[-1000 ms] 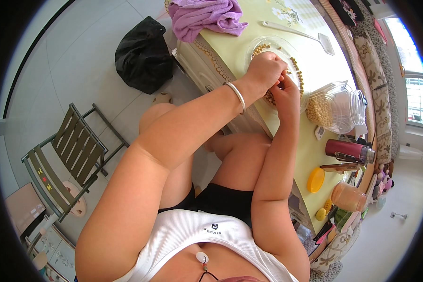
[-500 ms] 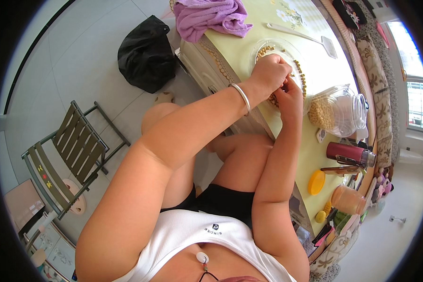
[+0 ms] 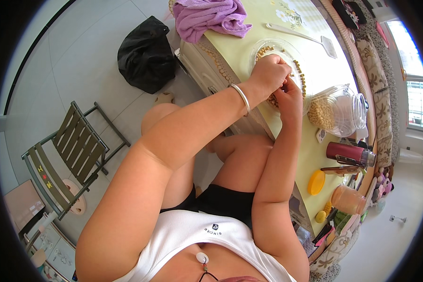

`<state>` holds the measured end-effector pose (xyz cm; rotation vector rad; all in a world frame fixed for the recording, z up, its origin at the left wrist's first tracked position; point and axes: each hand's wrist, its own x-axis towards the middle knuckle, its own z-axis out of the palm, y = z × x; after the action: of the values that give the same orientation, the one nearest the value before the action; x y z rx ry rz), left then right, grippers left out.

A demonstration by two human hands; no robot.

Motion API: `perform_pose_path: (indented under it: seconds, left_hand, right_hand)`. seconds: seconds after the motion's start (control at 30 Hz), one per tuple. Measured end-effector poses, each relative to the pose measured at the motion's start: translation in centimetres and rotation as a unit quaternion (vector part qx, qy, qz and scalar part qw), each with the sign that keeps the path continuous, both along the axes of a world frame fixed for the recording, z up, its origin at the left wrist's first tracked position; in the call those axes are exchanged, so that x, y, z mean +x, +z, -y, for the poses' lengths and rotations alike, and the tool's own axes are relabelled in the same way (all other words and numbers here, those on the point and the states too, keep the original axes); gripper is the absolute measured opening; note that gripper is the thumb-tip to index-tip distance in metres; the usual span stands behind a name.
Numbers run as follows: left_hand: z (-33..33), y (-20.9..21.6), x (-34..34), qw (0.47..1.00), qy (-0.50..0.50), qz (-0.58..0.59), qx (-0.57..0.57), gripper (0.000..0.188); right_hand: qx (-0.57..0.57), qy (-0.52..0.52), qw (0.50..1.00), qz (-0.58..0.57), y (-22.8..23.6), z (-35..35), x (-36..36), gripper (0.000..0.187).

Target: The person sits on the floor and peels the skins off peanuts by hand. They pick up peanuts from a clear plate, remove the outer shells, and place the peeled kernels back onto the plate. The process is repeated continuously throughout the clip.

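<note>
Above a clear round dish (image 3: 254, 46) on the table, my left hand (image 3: 269, 74) and my right hand (image 3: 290, 95) meet fingertip to fingertip. Both are closed in a pinch, and whatever sits between the fingers is hidden or too small to make out. Small tan soybeans (image 3: 302, 77) lie in a curved band round the inside of the dish. My hands cover its middle and near side. To the right stands a clear jar (image 3: 345, 110), part filled with similar soybeans. A silver bangle (image 3: 242, 96) circles my left wrist.
Beyond the dish lies a white spatula (image 3: 310, 40); a purple towel (image 3: 211, 19) is heaped at the far left corner. Along the table's right side are a dark red flask (image 3: 345, 154), a yellow lid (image 3: 316, 182) and an orange-toned jar (image 3: 348, 199). A black bag (image 3: 146, 54) and folding chair (image 3: 77, 143) stand left.
</note>
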<state>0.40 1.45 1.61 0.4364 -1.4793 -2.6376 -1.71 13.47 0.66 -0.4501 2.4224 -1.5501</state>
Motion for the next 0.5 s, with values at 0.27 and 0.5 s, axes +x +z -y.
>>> perform_pose_path:
  seconds: [0.27,0.5]
  left_hand:
    - [-0.04,-0.29,-0.16,1.0,0.002,-0.007,-0.003,0.012]
    - [0.08,0.08,0.03,1.0,-0.003,-0.002,0.007,0.012]
  right_hand:
    - [0.006,0.0,1.0,-0.002,0.15,0.06,0.09,0.017]
    - [0.01,-0.003,1.0,-0.004,0.27,0.08,0.15,0.016]
